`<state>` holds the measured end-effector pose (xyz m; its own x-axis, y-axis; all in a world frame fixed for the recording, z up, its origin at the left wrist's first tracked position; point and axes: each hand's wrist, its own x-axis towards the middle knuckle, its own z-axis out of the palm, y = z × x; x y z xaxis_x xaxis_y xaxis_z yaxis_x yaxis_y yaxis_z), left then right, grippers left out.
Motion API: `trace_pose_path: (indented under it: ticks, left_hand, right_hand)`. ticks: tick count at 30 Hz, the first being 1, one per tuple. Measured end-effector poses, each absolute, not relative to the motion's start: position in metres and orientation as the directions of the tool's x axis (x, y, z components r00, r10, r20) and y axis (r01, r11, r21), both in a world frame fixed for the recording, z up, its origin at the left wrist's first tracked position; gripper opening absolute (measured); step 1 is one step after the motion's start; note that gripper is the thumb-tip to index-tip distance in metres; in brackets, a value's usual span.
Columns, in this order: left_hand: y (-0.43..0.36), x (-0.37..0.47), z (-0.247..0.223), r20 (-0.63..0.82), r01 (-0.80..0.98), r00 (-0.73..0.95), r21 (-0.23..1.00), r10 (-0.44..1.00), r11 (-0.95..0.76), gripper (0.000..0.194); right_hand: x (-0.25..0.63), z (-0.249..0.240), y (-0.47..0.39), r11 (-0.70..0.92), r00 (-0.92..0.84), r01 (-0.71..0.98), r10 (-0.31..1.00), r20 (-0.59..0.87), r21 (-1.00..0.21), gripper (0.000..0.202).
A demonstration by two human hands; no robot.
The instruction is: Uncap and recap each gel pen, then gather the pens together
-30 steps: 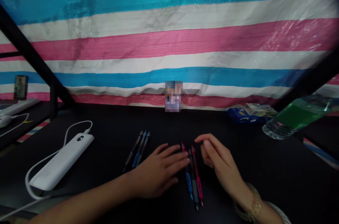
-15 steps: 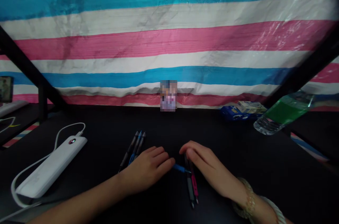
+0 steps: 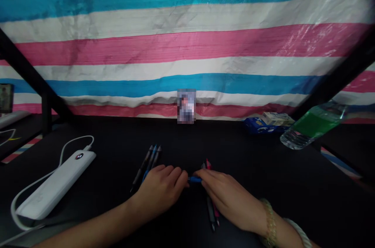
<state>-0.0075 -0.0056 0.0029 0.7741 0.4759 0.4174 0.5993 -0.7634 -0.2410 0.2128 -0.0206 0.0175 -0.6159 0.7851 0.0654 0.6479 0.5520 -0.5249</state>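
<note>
Between your two hands on the counter | blue pen is lying crosswise, long axis left-right | left hand grip is pinching its left end | right hand is closing fingers on its right end, over the black and pink pens | both equally near.

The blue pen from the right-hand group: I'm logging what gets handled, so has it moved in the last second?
Yes. The blue pen has turned crosswise, leaving the black and pink pens.
</note>
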Motion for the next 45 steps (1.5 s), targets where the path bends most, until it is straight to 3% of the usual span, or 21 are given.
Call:
trace_pose_path:
  ticks: [6, 14, 21, 24, 28, 30, 34, 38, 41, 45]
  left_hand:
    - [-0.015, -0.004, 0.005, 0.424, 0.608, 0.768, -0.25, 0.479, -0.754, 0.017]
    - [-0.021, -0.003, 0.003, 0.242, 0.664, 0.744, -0.171, 0.622, -0.728, 0.012]
    - [-0.023, -0.001, 0.01, 0.04, 0.723, 0.691, -0.05, 0.722, -0.69, 0.013]
    - [-0.019, -0.001, 0.006, 0.089, 0.734, 0.678, -0.043, 0.73, -0.677, 0.014]
    - [-0.015, -0.001, -0.002, 0.249, 0.712, 0.689, -0.061, 0.68, -0.699, 0.005]
    - [-0.015, -0.001, -0.004, 0.328, 0.682, 0.71, -0.097, 0.623, -0.725, 0.003]
    - [-0.02, 0.0, -0.004, 0.425, 0.619, 0.754, -0.2, 0.501, -0.76, 0.017]
    - [-0.024, 0.002, 0.0, 0.456, 0.587, 0.773, -0.251, 0.441, -0.77, 0.023]
    - [-0.026, 0.004, 0.002, 0.404, 0.613, 0.766, -0.223, 0.501, -0.758, 0.017]
    - [-0.03, 0.004, 0.001, 0.372, 0.665, 0.726, -0.167, 0.578, -0.728, 0.015]
  right_hand:
    - [0.213, 0.013, -0.021, 0.576, -0.617, 0.703, 0.786, 0.045, -0.417, 0.018]
    - [0.205, 0.011, -0.019, 0.644, -0.652, 0.731, 0.757, 0.047, -0.227, 0.022]
    - [0.203, 0.009, -0.019, 0.656, -0.658, 0.74, 0.752, 0.041, -0.144, 0.018]
    - [0.202, 0.006, -0.021, 0.666, -0.658, 0.74, 0.746, 0.101, -0.097, 0.018]
    - [0.196, -0.001, -0.024, 0.731, -0.713, 0.683, 0.666, 0.219, 0.0, 0.04]
    - [0.194, -0.001, -0.025, 0.724, -0.704, 0.688, 0.683, 0.195, -0.054, 0.039]
    - [0.197, 0.006, -0.03, 0.62, -0.632, 0.73, 0.773, 0.062, -0.289, 0.021]
    - [0.2, 0.01, -0.034, 0.565, -0.597, 0.749, 0.802, 0.015, -0.347, 0.023]
    - [0.197, 0.008, -0.034, 0.58, -0.601, 0.754, 0.799, 0.032, -0.308, 0.031]
    - [0.191, 0.005, -0.032, 0.64, -0.629, 0.757, 0.768, 0.12, -0.131, 0.03]
